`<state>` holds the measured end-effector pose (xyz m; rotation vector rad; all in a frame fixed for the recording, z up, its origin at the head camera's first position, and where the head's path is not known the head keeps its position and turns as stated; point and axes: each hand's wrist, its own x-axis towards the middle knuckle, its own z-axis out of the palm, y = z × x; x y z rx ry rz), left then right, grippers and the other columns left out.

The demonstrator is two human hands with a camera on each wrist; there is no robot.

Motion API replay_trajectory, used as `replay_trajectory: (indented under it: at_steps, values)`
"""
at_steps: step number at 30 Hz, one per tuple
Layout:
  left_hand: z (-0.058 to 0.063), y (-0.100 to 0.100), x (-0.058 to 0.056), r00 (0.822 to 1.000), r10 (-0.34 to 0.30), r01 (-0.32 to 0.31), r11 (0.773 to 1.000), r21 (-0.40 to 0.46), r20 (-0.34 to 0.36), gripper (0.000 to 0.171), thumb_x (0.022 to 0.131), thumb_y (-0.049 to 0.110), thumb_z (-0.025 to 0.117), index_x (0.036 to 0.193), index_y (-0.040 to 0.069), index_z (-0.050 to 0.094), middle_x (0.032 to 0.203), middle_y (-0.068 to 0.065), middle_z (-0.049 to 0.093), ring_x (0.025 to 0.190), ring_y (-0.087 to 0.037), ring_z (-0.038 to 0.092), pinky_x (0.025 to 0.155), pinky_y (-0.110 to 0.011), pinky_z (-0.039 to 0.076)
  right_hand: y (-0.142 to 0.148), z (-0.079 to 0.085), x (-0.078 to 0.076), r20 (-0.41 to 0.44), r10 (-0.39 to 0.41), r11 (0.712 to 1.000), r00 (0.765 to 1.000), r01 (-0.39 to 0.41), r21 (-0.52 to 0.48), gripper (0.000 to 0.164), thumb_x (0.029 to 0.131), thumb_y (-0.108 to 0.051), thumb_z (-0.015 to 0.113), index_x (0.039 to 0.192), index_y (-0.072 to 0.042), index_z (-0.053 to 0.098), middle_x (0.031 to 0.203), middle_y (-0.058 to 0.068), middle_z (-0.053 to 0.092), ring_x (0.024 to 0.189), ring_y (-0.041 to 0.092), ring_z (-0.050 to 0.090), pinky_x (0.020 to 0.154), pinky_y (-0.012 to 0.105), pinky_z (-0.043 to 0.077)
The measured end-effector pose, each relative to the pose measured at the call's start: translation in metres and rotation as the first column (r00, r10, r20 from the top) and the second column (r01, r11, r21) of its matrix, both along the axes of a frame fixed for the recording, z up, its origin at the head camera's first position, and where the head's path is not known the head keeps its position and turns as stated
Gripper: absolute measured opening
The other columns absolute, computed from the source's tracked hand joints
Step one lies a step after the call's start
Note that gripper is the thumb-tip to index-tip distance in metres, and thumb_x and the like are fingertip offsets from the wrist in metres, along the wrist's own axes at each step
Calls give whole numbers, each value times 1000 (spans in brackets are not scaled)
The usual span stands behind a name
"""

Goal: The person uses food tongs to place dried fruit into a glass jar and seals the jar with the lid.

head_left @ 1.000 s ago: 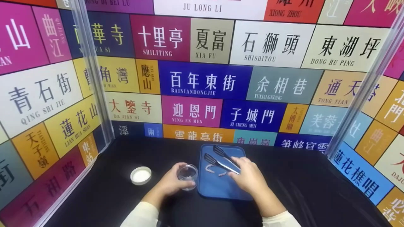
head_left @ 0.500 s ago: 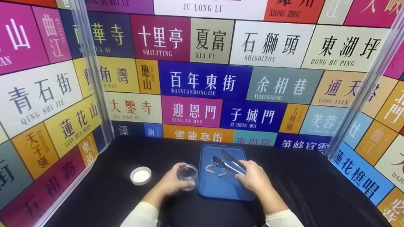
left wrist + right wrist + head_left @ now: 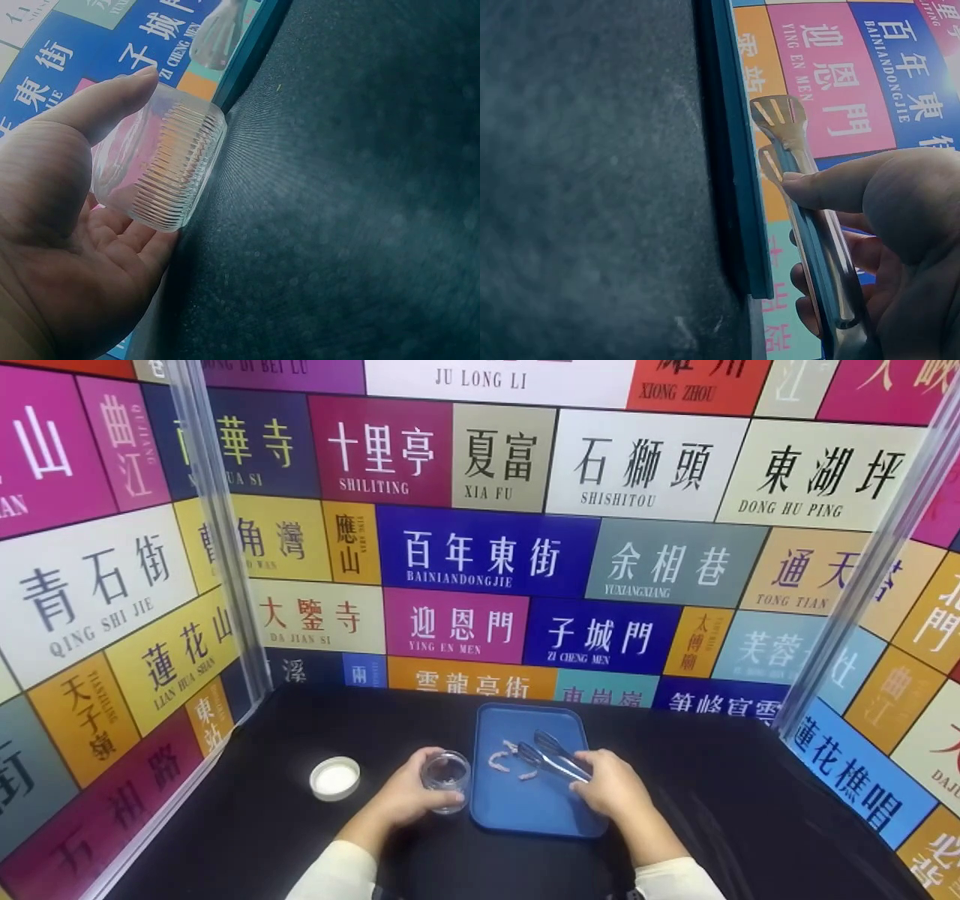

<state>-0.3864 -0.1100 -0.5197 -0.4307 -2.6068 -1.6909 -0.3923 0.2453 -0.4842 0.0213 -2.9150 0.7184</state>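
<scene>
My left hand (image 3: 409,793) grips a small clear jar (image 3: 448,771) beside the left edge of a blue tray (image 3: 525,814). In the left wrist view, ribs run along the wall of the jar (image 3: 176,165), with the thumb on one side and fingers on the other. Metal tongs (image 3: 821,232) with slotted heads are held in my right hand (image 3: 613,786), between thumb and fingers. Their arms stand apart over the tray. Near the tong heads, a few small pinkish curved pieces (image 3: 495,765) lie on the tray.
A round white lid (image 3: 334,778) lies on the black tablecloth (image 3: 255,825), left of the left hand. Behind the table rises a wall of coloured name signs (image 3: 487,547). Clear upright posts (image 3: 225,532) stand at both sides.
The right hand has drawn the tongs to the right and a little nearer the person. A pinkish piece that the tongs covered now shows. The left hand and jar stay put.
</scene>
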Motion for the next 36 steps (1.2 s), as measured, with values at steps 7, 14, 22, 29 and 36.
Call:
replay_trajectory:
  at_steps: [7, 14, 22, 29, 36]
  values:
    - [0, 0, -1, 1000, -1, 1, 1000, 7, -1, 89, 78, 30, 96, 150, 6, 49, 148, -19, 64, 136, -37, 62, 123, -62, 42, 2, -4, -2, 28, -8, 1000, 1000, 8, -9, 51, 91, -14, 84, 140, -10, 71, 139, 22, 69, 117, 36, 68, 106, 61, 54]
    - [-1, 0, -1, 1000, 10, -10, 1000, -2, -4, 91, 77, 31, 96, 151, 6, 49, 146, -19, 65, 135, -37, 63, 123, -62, 43, 3, -6, -4, 40, -8, 1000, 999, 9, -8, 48, 91, -14, 83, 138, -11, 72, 138, 20, 71, 111, 32, 68, 102, 59, 56]
    - [-1, 0, -1, 1000, 10, -10, 1000, -3, -3, 91, 77, 31, 96, 151, 6, 49, 146, -19, 65, 135, -37, 63, 123, -62, 43, 5, -5, -3, 20, -18, 1000, 1000, 18, 0, 39, 92, -9, 80, 130, -15, 77, 131, 16, 75, 111, 33, 71, 102, 60, 57]
    - [0, 1, -2, 1000, 6, -6, 1000, 2, -9, 91, 78, 30, 96, 151, 5, 48, 148, -20, 64, 136, -38, 62, 123, -61, 43, 4, -5, -2, 33, -27, 999, 999, 28, -16, 28, 94, -7, 78, 120, -16, 79, 117, 10, 79, 99, 27, 70, 96, 57, 60]
    - [-1, 0, -2, 1000, 11, -11, 1000, 2, -5, 92, 78, 31, 96, 151, 5, 48, 148, -19, 64, 136, -37, 62, 123, -60, 42, 4, -4, -2, 18, -17, 1000, 1000, 17, -16, 23, 93, -6, 78, 113, -17, 81, 105, 5, 78, 89, 24, 67, 89, 53, 61]
